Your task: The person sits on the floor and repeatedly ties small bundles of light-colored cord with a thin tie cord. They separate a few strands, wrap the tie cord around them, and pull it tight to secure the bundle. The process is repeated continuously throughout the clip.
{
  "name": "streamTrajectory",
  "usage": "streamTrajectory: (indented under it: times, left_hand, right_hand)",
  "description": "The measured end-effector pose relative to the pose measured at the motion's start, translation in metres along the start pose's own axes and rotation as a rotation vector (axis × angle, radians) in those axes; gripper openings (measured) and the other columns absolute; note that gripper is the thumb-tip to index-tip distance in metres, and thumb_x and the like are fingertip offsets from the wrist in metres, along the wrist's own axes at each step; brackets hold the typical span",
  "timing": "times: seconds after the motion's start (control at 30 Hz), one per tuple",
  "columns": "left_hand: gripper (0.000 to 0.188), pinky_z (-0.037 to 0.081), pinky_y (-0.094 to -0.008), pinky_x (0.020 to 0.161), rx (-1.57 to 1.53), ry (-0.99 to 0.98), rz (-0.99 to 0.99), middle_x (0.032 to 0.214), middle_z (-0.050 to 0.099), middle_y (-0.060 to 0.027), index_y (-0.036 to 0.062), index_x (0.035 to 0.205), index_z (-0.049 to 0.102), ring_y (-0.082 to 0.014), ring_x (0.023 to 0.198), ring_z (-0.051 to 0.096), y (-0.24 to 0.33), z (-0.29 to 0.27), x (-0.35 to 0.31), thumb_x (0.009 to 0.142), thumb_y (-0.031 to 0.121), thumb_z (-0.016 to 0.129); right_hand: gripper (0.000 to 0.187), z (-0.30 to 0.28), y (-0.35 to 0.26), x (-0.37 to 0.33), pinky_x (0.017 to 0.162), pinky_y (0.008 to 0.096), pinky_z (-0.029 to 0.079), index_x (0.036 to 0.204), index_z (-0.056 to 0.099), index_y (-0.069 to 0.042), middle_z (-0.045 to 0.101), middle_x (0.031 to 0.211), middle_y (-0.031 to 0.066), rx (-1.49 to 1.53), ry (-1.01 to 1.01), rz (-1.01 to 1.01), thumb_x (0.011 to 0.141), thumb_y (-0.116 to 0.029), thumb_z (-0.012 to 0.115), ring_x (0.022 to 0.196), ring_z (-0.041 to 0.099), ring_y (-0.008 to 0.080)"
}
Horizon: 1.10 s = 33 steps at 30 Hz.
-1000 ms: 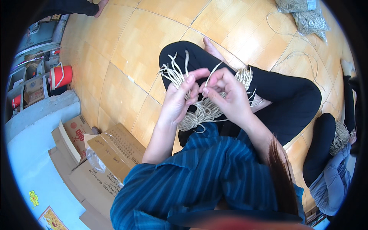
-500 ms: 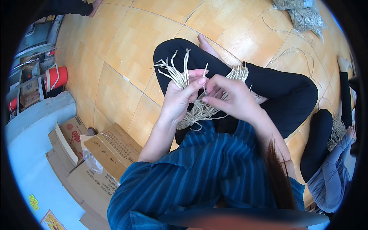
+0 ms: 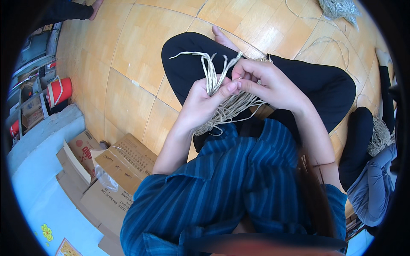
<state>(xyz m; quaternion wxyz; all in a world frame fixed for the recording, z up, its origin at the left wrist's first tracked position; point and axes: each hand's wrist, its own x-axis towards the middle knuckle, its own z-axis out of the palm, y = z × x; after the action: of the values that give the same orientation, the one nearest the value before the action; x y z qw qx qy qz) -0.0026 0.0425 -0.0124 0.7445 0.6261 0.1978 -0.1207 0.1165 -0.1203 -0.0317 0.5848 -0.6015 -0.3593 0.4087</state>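
Gripping beige cord ends [image 3: 210, 72] in the left hand [image 3: 203, 100] with tightly curled fingers; pinching a mostly hidden strand [image 3: 239, 78] between thumb and forefinger of the right hand [image 3: 267, 81], close beside. Just below, over black trousers [image 3: 314, 83], a knotted cord bundle [image 3: 228, 112]. Farther off, on the tiled floor [image 3: 143, 47], a clear plastic bag [image 3: 340, 9] of similar cord.

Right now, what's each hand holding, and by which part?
Left hand: cord bundle, just below its loose ends. Right hand: can't tell; any hold is hidden.
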Motion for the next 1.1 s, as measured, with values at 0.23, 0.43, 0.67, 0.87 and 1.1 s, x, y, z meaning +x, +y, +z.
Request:
streamTrajectory:
  times: [0.23,0.43,0.67,0.87,1.1]
  left_hand:
    - [0.021,0.028,-0.0173,0.049,-0.086,-0.146,-0.082,0.074,0.06,0.0025,0.0041,0.087,0.063,0.0002,0.057,0.039,-0.001,-0.004,-0.001,0.093,0.023,0.059]
    - [0.016,0.036,-0.0183,0.055,0.036,-0.131,0.021,0.075,0.059,0.0017,0.0028,0.089,0.063,-0.002,0.063,0.046,-0.013,0.0,-0.001,0.093,0.017,0.057]
    - [0.018,0.04,-0.0197,0.059,0.028,-0.113,0.055,0.073,0.056,0.0035,0.0007,0.088,0.061,-0.0025,0.068,0.049,-0.013,0.008,-0.001,0.093,0.017,0.06]
    - [0.024,0.019,-0.0194,0.044,-0.443,-0.098,-0.131,0.062,0.04,0.0077,0.0105,0.077,0.053,-0.0012,0.049,0.029,-0.013,0.002,0.0,0.095,0.027,0.056]
    - [0.036,0.022,-0.0186,0.043,-0.913,-0.011,-0.215,0.058,0.03,0.0072,0.0146,0.063,0.039,-0.0027,0.049,0.025,-0.023,0.006,0.0,0.097,0.024,0.05]
  right_hand:
    - [0.019,-0.012,-0.003,0.0,0.056,0.0196,0.041,0.085,0.055,-0.003,0.057,0.069,-0.0018,0.037,-0.191,0.006,0.092,-0.019,0.061,0.062,0.051,0.0047]
    - [0.021,-0.02,-0.013,-0.003,0.043,0.0178,0.034,0.083,0.058,-0.004,0.052,0.063,-0.0044,0.022,-0.289,0.175,0.092,-0.023,0.061,0.053,0.044,0.0009]
    - [0.021,-0.013,-0.007,-0.004,0.051,0.0229,0.039,0.075,0.059,-0.002,0.051,0.059,-0.0009,0.093,-0.317,0.184,0.089,-0.016,0.054,0.054,0.047,0.0072]
    - [0.019,0.022,0.008,-0.006,0.047,0.0191,0.026,0.073,0.055,-0.006,0.044,0.06,-0.0047,0.772,-0.076,0.236,0.089,-0.014,0.051,0.052,0.036,0.0038]
    - [0.025,0.06,0.019,-0.007,0.042,0.0193,0.025,0.069,0.041,-0.011,0.037,0.055,-0.0046,1.355,0.189,0.239,0.093,-0.019,0.043,0.043,0.028,0.0041]
